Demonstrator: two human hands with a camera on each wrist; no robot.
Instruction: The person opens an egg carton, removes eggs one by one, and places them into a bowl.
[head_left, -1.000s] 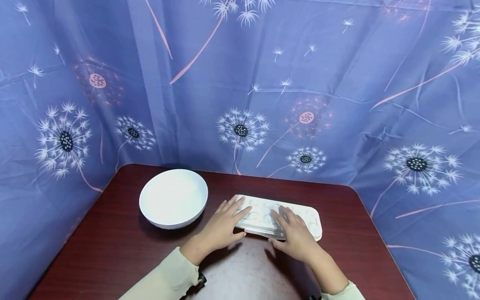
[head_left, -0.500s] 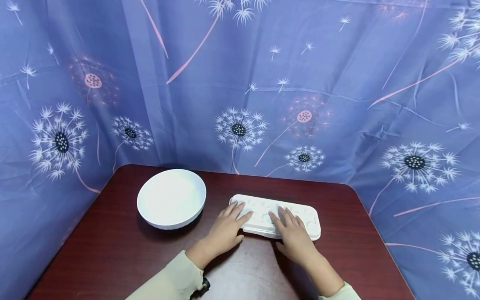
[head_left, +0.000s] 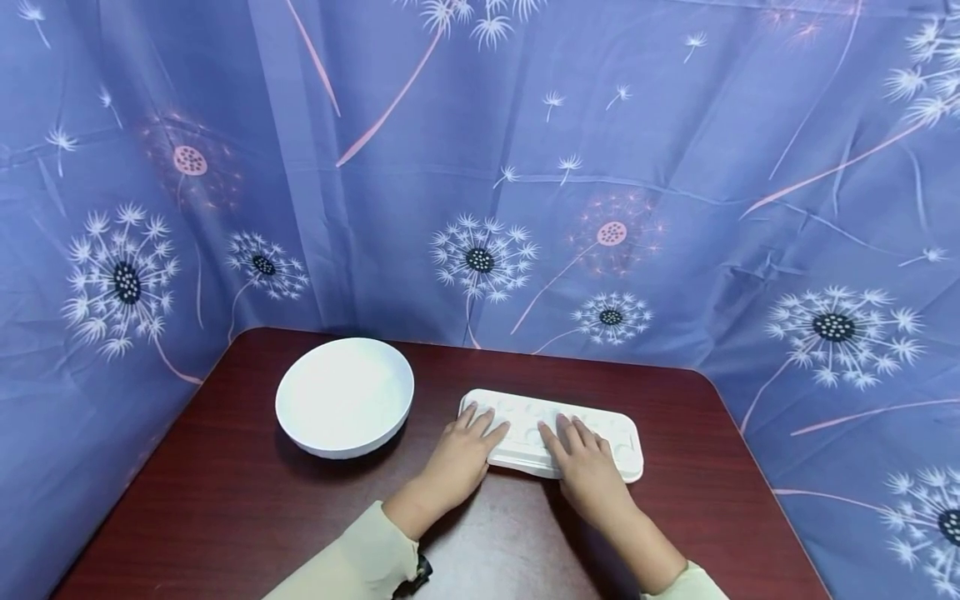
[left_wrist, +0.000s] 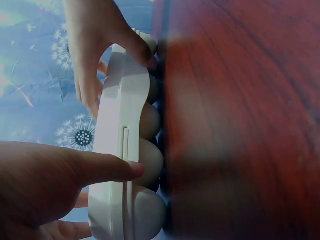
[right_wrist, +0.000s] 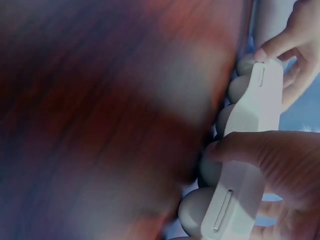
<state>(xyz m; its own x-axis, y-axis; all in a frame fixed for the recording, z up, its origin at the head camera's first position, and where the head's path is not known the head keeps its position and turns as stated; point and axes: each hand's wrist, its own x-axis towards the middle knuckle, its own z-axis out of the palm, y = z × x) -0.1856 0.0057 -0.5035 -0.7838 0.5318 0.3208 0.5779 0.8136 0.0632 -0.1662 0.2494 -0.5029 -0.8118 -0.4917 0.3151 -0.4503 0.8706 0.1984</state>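
Observation:
A white lidded egg carton [head_left: 525, 446] lies lengthwise on the table, its lid down and marked with round shapes. My left hand [head_left: 456, 467] holds its left part: fingers rest on the lid, and in the left wrist view the thumb [left_wrist: 110, 166] lies across the front rim. On the right half, my right hand [head_left: 591, 475] has its fingers spread over the lid, with its thumb [right_wrist: 235, 147] against the front edge in the right wrist view. Rounded egg cups [left_wrist: 150, 215] show below the rim. Both wrist views show a narrow slot [right_wrist: 223, 210] in the front.
A large white bowl [head_left: 345, 396] stands on the dark red wooden table [head_left: 240, 517], left of the carton. Behind the table hangs a blue curtain [head_left: 390, 250] with dandelion prints.
My left hand has slid slightly right and nearer, and its thumb has moved in against the carton's front. The right thumb has also tucked in. The bowl stays put.

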